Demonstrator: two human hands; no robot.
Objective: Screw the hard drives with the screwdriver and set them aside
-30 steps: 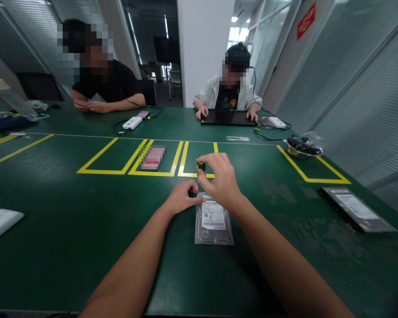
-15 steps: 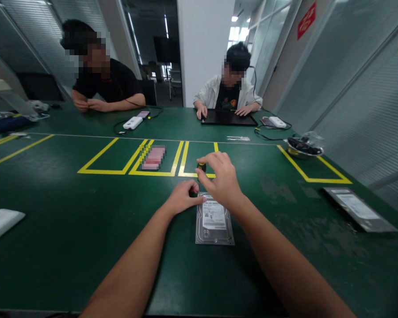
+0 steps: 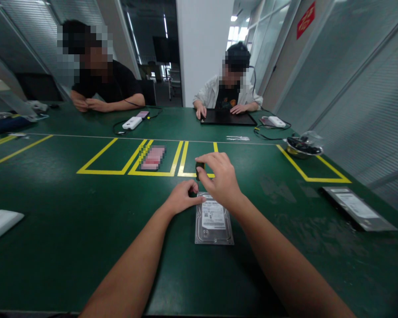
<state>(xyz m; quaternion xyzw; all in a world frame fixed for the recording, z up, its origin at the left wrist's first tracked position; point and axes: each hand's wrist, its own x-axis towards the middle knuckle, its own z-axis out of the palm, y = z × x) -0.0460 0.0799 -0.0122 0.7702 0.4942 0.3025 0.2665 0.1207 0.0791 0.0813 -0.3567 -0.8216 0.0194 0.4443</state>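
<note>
A silver hard drive [image 3: 214,223] with a white label lies flat on the green table, its long side pointing away from me. My right hand [image 3: 220,174] pinches the black handle of a small screwdriver [image 3: 199,170] between thumb and fingers. The screwdriver stands upright, its thin shaft going down to the drive's far left corner; the tip is hard to see. At that corner my left hand [image 3: 184,196] grips the drive, its thumb over the top face and its fingers curled beside the shaft. My right hand hides the drive's far right part.
Another hard drive [image 3: 358,208] lies to the right, below a metal bowl [image 3: 303,148] of dark items. A phone [image 3: 153,158] lies among yellow tape outlines. Near the left edge is a white device [image 3: 1,223]. Two people sit opposite, one touching a black panel [image 3: 228,117].
The screwdriver handle has turned a little in my right fingers, its yellow mark less visible. My left hand and the drive stay in place. One hand of the person opposite has shifted slightly left.
</note>
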